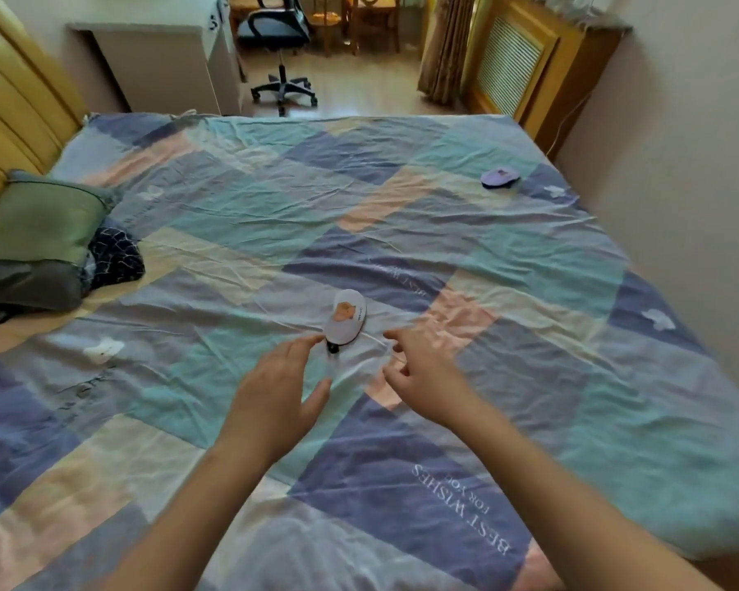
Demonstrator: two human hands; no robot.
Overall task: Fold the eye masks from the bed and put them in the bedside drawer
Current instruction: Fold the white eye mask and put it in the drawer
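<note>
Two bare hands reached out over the patchwork bedspread [530, 258], both empty with fingers loosely spread. The left hand [274, 394] had its fingertips [312, 339] touching or all but touching the near edge of the nearer eye mask [345, 318], which looked already doubled over, a dark strap end poking out beside those fingertips. The right hand [423, 377] hovered just right of it, fingers released and slightly curled, apart from the mask. To finish this fold well, I judged the halves needed pinching together at the strap end, edges matched, so it would not spring apart when lifted. Well beyond the fingers, toward the far right of the bed, lay a second eye mask [500, 177], also compact. No bedside drawer was visible.
</note>
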